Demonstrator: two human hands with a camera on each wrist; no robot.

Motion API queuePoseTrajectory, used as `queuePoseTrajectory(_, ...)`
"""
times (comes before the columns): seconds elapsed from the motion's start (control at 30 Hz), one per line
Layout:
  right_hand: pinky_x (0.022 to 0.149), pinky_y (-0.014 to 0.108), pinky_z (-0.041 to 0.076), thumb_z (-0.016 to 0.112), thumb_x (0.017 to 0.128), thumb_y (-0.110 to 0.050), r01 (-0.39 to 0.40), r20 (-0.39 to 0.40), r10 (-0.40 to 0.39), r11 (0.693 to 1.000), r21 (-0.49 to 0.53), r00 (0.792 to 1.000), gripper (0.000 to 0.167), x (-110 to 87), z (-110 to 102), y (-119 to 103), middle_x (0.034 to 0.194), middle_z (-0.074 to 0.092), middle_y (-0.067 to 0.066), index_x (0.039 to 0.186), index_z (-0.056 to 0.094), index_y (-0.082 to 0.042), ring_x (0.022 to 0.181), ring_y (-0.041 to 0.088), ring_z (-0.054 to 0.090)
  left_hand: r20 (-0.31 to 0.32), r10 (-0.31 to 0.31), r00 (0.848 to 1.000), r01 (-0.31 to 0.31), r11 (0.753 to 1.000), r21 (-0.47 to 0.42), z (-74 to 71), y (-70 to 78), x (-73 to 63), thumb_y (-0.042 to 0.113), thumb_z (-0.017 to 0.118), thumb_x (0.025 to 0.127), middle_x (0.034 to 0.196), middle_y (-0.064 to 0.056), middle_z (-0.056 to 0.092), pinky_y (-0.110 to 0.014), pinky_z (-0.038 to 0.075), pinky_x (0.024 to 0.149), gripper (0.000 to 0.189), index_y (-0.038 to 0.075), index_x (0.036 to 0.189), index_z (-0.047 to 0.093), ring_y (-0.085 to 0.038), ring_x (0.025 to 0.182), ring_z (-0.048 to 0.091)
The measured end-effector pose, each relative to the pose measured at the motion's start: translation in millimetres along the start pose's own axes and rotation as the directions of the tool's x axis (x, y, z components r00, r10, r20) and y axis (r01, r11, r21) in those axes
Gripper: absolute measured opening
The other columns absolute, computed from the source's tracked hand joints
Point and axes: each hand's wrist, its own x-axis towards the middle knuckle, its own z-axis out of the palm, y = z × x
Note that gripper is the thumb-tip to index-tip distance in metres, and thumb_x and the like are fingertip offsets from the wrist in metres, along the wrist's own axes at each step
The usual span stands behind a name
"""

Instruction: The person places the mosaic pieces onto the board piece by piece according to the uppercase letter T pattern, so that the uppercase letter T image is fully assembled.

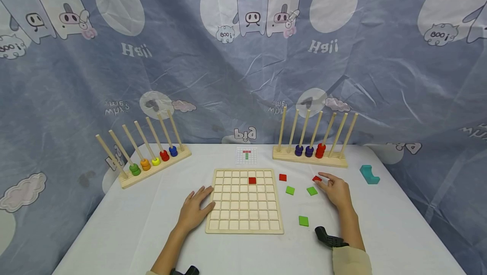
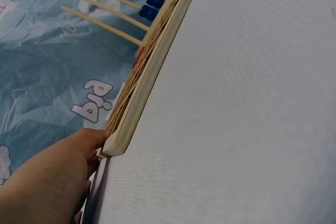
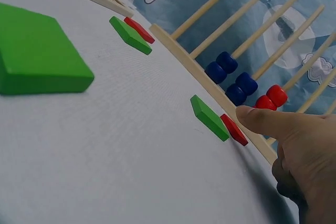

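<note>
A square wooden grid board [image 1: 244,230] lies on the table with one red tile [image 1: 252,180] in its upper part. My left hand [image 1: 193,212] rests at the board's left edge, fingers stretched out; in the left wrist view the thumb [image 2: 89,139] touches the board's corner. On the right, my right hand [image 1: 335,190] reaches to a loose red tile [image 1: 316,178], thumb and index finger on either side of it. In the right wrist view that red tile [image 3: 234,129] lies flat by the thumb tip, and the other fingers are mostly hidden.
Another red tile [image 1: 283,177] and green tiles [image 1: 290,190], [image 1: 312,191], [image 1: 303,221] lie right of the board. Behind are a pattern card [image 1: 246,155] and two peg racks with beads [image 1: 184,153], [image 1: 310,160]. A teal block [image 1: 369,174] is far right.
</note>
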Motion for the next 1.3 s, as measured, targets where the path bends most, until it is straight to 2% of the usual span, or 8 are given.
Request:
queuePoseTrajectory(0.3,0.043,0.027,0.024,0.071,0.082,-0.026,-0.032,0.048,0.034,0.999,-0.034,0.998,0.039,0.5,0.6,2.5,0.048,0.033,-0.002,0.112,0.066,-0.003,0.045,0.012,0.029,0.004,-0.012,1.000,0.012,1.000,0.008,0.6,0.0,-1.0,0.034,0.066,0.085,0.130,-0.002,0.054,-0.046,0.022,0.108,0.049,0.014,0.128,0.056,-0.025,0.127,0.041)
queuePoseTrajectory(0.5,0.045,0.029,0.024,0.070,0.082,-0.029,-0.063,0.098,0.068,0.997,-0.050,0.993,0.043,0.5,1.2,1.6,0.049,0.034,-0.001,0.115,0.064,-0.002,0.047,0.014,0.031,-0.022,0.013,1.000,-0.012,1.000,0.007,-0.1,1.0,-0.9,0.031,0.067,0.083,0.128,-0.006,0.056,-0.049,0.024,0.106,0.050,0.011,0.127,0.056,-0.028,0.125,0.043)
queuePoseTrajectory(1.3,0.044,0.028,0.025,0.069,0.083,-0.028,-0.100,0.078,0.105,0.993,-0.062,0.991,0.037,1.3,4.5,5.2,0.050,0.034,0.000,0.112,0.066,-0.005,0.047,0.014,0.031,0.002,-0.011,1.000,0.011,1.000,0.003,-0.6,0.8,0.7,0.033,0.067,0.084,0.130,-0.004,0.054,-0.048,0.022,0.107,0.051,0.013,0.129,0.055,-0.026,0.127,0.042)
